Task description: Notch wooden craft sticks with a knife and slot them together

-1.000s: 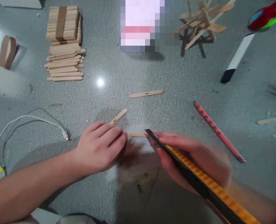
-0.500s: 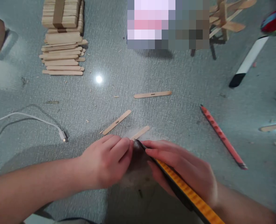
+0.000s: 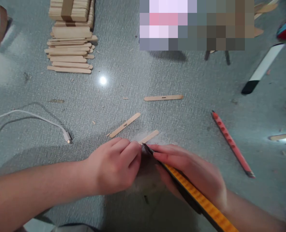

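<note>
My left hand (image 3: 117, 164) is closed on the near end of a popsicle stick (image 3: 150, 136), pressing it to the table; the stick's far end sticks out past the fingers. In my right hand (image 3: 193, 170) is a utility knife (image 3: 193, 190) with an orange and black handle. Its dark tip meets the stick right beside my left fingertips. Just beyond my left hand lies a second popsicle stick (image 3: 125, 125) with a small slot cut at its middle. Further off, a third stick (image 3: 163, 97) has a similar slot.
Stacked and bundled popsicle sticks (image 3: 71, 48) lie at the back left. A white cable (image 3: 65, 135) rests on the left. To the right are a red pencil (image 3: 232, 143) and a white, black-ended object (image 3: 263, 69). Small wood scraps dot the grey table (image 3: 123, 71).
The view has shifted slightly, so the table things appear a little further right. Both hands keep almost the same pose, with the knife tip still at the stick.
</note>
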Tool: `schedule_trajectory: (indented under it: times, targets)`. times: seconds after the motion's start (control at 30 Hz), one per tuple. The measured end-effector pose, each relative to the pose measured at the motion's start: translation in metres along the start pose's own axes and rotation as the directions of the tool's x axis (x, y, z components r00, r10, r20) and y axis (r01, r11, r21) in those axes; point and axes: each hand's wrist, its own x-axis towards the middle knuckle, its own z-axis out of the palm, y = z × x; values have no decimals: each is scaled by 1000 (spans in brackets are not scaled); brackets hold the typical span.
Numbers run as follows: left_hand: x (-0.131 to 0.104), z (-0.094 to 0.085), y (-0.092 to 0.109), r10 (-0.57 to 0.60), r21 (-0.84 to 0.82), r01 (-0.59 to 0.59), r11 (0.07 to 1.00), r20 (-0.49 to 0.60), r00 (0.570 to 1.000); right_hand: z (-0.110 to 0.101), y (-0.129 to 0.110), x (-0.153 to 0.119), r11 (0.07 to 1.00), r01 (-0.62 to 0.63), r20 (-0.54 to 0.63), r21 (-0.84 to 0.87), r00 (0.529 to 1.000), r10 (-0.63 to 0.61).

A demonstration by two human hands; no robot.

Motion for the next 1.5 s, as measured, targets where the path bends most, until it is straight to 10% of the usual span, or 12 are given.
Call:
schedule_trajectory:
  times: [1.5]
  targets:
    - [-3,5,9,117,254,-105,962,-31,993,0,5,2,999,42,7,16,999,-42]
